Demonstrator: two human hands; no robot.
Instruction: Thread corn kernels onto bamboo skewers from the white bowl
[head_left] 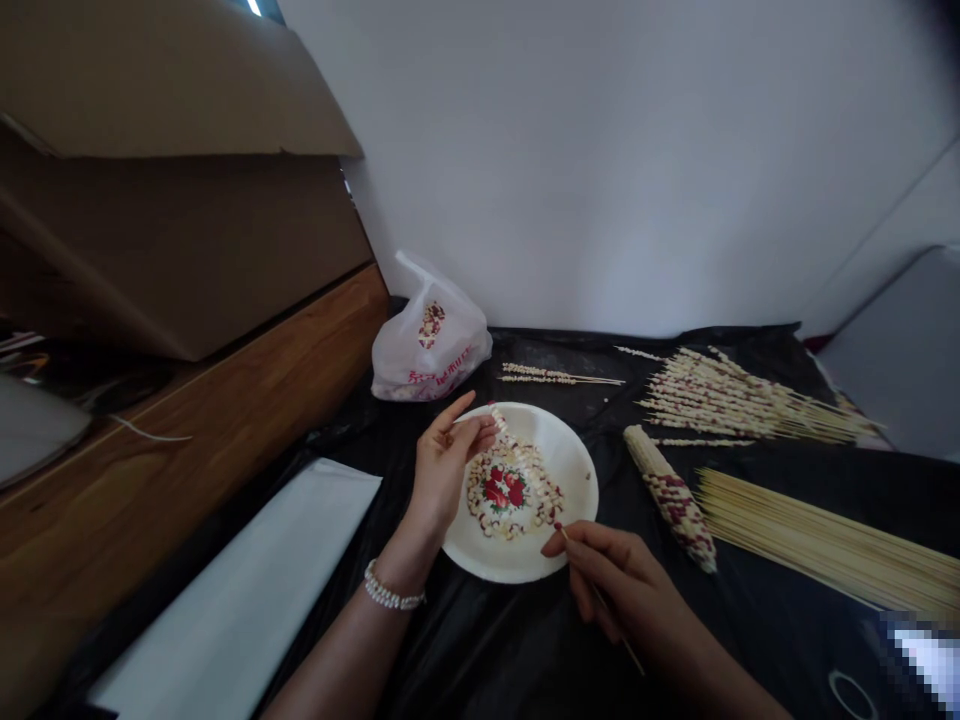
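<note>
Head view, and we have our right hand (619, 575) pinching a skewer (526, 462) strung with kernels, its tip slanting up toward our left hand (442, 460)! Our left thumb and fingers narrow right by that tip; whether they grip it, we cannot tell. Between our hands sits the white plate (491, 565), loose kernels (487, 510) ringing its printed flowers (504, 487). Beyond our left hand, a plastic bag (431, 350). Right of our right hand, a part-stripped cob (671, 495) lies just beside bare sticks (825, 540), and farther out we spot heaped, filled skewers (720, 395).
</note>
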